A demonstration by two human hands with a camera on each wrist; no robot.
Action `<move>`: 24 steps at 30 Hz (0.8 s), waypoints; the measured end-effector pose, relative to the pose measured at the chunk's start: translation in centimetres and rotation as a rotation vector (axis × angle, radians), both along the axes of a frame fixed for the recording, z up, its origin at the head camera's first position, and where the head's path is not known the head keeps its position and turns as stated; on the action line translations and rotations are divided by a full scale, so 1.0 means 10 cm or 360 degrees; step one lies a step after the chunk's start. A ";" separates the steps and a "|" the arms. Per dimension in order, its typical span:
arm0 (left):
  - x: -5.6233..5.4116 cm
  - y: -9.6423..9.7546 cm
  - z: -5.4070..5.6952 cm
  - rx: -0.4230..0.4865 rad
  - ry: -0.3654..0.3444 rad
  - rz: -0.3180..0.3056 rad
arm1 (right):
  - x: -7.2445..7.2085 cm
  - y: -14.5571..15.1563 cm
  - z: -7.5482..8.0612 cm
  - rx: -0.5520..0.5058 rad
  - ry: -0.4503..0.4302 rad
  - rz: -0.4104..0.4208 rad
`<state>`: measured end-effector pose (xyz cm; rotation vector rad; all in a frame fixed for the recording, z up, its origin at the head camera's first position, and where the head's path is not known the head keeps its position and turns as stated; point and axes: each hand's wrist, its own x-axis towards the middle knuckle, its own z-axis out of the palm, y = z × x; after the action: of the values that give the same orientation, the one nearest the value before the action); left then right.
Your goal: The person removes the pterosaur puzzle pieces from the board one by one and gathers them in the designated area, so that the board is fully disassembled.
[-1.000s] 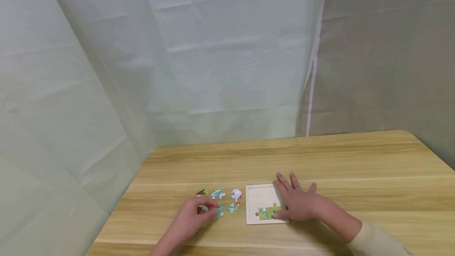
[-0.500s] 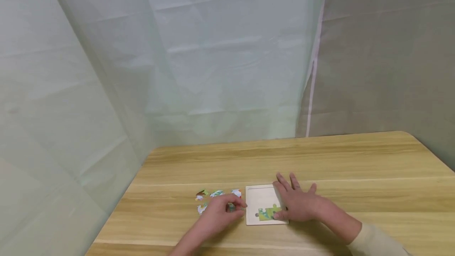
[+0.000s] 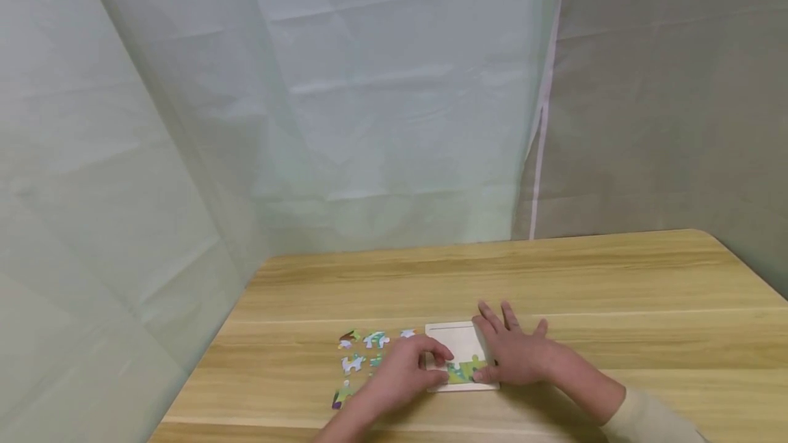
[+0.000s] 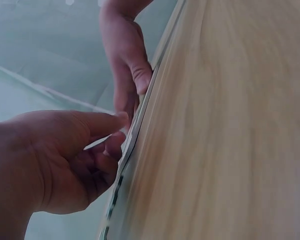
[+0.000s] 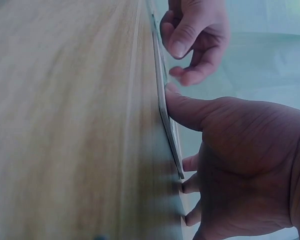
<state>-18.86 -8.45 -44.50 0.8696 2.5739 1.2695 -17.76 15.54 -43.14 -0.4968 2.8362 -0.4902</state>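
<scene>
My left hand (image 3: 403, 371) is over the left edge of a shallow square wooden puzzle tray (image 3: 444, 335). Its bent thumb and index finger are at the left end of the green puzzle pieces (image 3: 464, 370) along the tray's near side. In the right wrist view, a gap shows between the left thumb and fingers (image 5: 187, 76), and no piece can be seen in it. My right hand (image 3: 517, 354) lies spread over the tray's right edge, its thumb touching the green pieces. In the left wrist view the tray appears edge-on.
Loose puzzle pieces lie left of the tray, including a white-and-green one (image 3: 376, 340), a white one (image 3: 353, 363) and a green-and-purple one (image 3: 342, 395). My left hand partly covers others. They lie on a wood-grain table (image 3: 554, 269), with pale cloth (image 3: 394, 101) hanging behind.
My left hand has moved right from the loose pieces to the tray, uncovering the pieces at far left. My right hand has stayed on the tray.
</scene>
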 end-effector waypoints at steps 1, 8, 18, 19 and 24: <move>0.00 0.02 0.00 -0.0024 0.0007 0.0009 | 0.00 0.00 0.00 -0.0003 0.0001 0.0000; 0.03 0.13 0.00 -0.0239 0.0058 0.0095 | 0.01 0.00 -0.01 -0.0018 0.0013 0.0006; 0.06 0.23 0.08 -0.0320 -0.0013 0.0134 | 0.00 0.01 0.00 -0.0019 0.0014 0.0000; 0.07 0.23 0.08 -0.0319 -0.0023 0.0140 | 0.00 0.01 0.00 -0.0020 0.0014 -0.0001; 0.08 0.24 0.10 -0.0352 0.0013 0.0160 | -0.01 0.01 0.00 -0.0014 0.0018 0.0002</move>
<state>-18.06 -6.01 -43.50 0.7130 2.7284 0.9795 -17.81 15.60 -43.14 -0.5046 2.8452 -0.5012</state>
